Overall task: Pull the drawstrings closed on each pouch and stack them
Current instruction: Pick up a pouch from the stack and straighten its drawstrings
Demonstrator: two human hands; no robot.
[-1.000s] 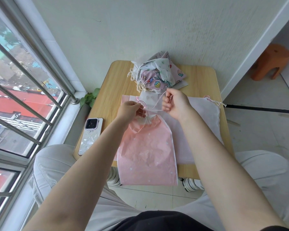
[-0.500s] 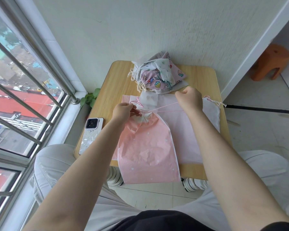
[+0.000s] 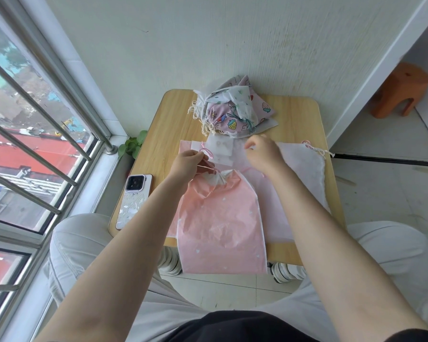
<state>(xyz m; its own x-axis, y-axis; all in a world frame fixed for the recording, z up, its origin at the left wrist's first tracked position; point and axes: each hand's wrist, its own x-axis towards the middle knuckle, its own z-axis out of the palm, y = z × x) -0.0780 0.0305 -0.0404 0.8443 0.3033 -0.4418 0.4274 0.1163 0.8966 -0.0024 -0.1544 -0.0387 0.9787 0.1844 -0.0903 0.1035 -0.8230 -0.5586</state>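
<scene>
The pink pouch point(image 3: 221, 218) hangs over the tabletop's point(image 3: 173, 114) near edge, its mouth now gathered tight. The left hand point(image 3: 187, 162) still pinches the drawstring point(image 3: 206, 154); the right hand point(image 3: 263, 154) has let go after its sideways pull, fingers relaxed. I'd say this pouch is ready for the cinched pile point(image 3: 232, 109) at the far edge.

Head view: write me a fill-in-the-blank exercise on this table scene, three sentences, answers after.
1. The left hand pinches the cord at the gathered neck of the ____ pouch.
2. The phone lies on the table near the edge closest to the ____.
3. The pile of printed pouches sits at the table's ____ edge, by the wall.

Missing words: pink; window; far
</scene>
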